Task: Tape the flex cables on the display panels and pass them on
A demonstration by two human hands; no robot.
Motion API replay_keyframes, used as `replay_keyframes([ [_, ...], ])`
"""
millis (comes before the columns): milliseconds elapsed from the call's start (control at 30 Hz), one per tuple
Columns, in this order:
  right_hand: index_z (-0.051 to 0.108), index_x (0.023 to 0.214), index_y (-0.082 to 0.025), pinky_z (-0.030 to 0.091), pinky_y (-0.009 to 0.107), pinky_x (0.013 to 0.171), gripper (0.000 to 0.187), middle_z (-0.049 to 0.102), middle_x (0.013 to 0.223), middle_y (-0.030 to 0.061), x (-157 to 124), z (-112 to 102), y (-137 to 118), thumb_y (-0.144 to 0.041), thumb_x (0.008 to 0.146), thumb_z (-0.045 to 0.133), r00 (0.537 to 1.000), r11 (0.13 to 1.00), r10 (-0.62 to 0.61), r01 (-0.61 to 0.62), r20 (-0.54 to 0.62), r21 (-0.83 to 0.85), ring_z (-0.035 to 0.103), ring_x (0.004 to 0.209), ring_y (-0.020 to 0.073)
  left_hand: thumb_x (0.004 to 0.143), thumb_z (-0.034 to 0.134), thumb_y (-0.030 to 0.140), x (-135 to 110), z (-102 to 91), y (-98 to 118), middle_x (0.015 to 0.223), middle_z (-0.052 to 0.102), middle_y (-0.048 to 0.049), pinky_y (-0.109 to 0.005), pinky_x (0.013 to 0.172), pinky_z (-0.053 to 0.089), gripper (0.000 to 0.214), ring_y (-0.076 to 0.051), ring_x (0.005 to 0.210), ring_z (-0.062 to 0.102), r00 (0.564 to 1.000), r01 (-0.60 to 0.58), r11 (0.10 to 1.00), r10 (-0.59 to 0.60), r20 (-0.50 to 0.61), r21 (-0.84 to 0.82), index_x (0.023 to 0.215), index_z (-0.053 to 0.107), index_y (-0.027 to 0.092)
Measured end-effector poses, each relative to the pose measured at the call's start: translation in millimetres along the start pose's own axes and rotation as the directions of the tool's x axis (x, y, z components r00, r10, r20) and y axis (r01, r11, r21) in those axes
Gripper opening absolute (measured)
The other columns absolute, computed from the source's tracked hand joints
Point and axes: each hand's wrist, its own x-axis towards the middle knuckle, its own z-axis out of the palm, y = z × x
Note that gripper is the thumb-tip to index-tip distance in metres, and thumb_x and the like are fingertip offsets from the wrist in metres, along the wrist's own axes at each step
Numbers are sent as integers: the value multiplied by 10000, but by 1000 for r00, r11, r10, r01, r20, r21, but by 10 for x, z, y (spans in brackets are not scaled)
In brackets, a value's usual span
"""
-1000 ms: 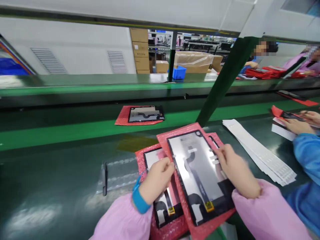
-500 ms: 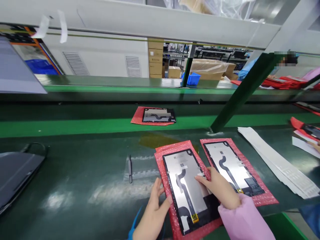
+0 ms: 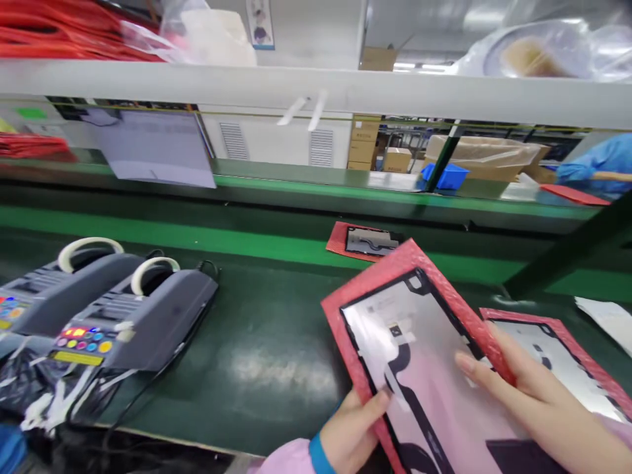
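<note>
My left hand [image 3: 353, 424], with a blue band at its wrist, grips the lower left edge of a tablet screen panel [image 3: 444, 375] and the red bubble-wrap bag [image 3: 338, 299] under it. My right hand [image 3: 536, 388] holds the right edge of both, thumb on the panel's silver back. The pair is lifted and tilted above the bench. A dark ribbon cable runs along the panel. Beside my right hand, a second screen panel [image 3: 563, 355] lies on its own red bag. Another panel [image 3: 372, 241] on a red bag rests farther back.
Two grey tape dispensers [image 3: 162, 316] with coloured buttons stand on the green bench [image 3: 276, 368] at the left. White sheets [image 3: 605, 322] lie at the right, near a slanted dark green post [image 3: 563, 257]. A shelf beam crosses overhead. A co-worker's blue sleeve [image 3: 597, 161] shows behind.
The view has swung left, bringing the tape dispensers into sight. My hands have raised the panel and its red bag off the bench, and my left hand has closed on their edge.
</note>
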Motion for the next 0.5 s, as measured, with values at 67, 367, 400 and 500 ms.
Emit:
replay_keyframes([
  [67, 666, 1237, -291, 588, 285, 668, 526, 751, 947, 32, 127, 304, -382, -605, 817, 695, 996, 987, -94, 91, 12, 129, 707, 844, 251, 618, 906, 571, -288, -209, 371, 1336, 674, -149, -551, 1133, 393, 827, -418, 1287, 580, 991, -132, 988, 132, 6, 84, 1327, 658, 225],
  [367, 539, 1374, -311, 511, 394, 1028, 484, 661, 1318, 69, 693, 2397, -463, -577, 970, 524, 967, 796, -255, 201, 15, 571, 621, 1227, 251, 627, 931, 443, -1076, -1118, 1712, 1260, 729, -114, -445, 1048, 520, 1053, -361, 1198, 659, 722, -197, 842, 471, -507, 502, 1514, 388, 278],
  [400, 585, 1331, -293, 521, 405, 1007, 449, 688, 1247, 79, 737, 2488, -361, -568, 995, 470, 952, 836, -299, 227, 67, 500, 641, 1183, 257, 604, 935, 466, -1072, -1224, 1732, 1246, 736, -109, -424, 1040, 527, 1021, -361, 1196, 660, 702, -152, 859, 441, -559, 488, 1474, 438, 264],
  [500, 706, 1107, -250, 512, 432, 956, 361, 711, 1074, 98, 922, 2407, -125, -445, 1038, 409, 904, 916, -389, 358, 176, 182, 659, 1058, 269, 499, 954, 545, -1084, -1491, 1703, 1185, 761, -99, -388, 923, 595, 1041, -373, 1129, 693, 642, -18, 921, 309, -701, 390, 1390, 507, 245],
])
